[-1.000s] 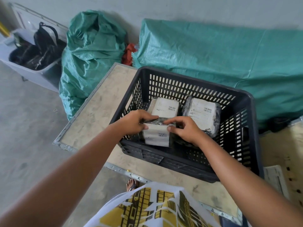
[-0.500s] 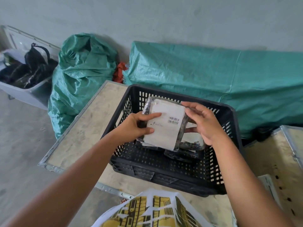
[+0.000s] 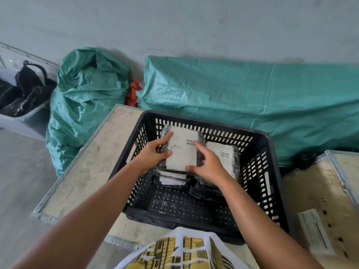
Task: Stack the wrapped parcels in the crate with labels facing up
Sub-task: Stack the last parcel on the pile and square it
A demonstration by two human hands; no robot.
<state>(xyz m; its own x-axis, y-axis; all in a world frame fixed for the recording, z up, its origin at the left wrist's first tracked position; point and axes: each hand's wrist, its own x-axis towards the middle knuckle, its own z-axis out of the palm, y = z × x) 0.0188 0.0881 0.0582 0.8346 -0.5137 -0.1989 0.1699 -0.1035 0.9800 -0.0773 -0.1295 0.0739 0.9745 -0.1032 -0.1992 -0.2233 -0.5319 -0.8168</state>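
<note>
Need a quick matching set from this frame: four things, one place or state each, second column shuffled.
Things:
1. top parcel
2. crate
3. green sack
4. grey tub

Places or states:
A. far left, holds black bags
B. black, slotted walls, on the wooden board
C. label up, held by both hands
D. crumpled, left of the crate against the wall

Pairs: 1-C, 2-B, 3-D, 4-A

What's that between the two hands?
In the head view, a wrapped parcel, label up, sits between the left hand and right hand, atop a stack.
</note>
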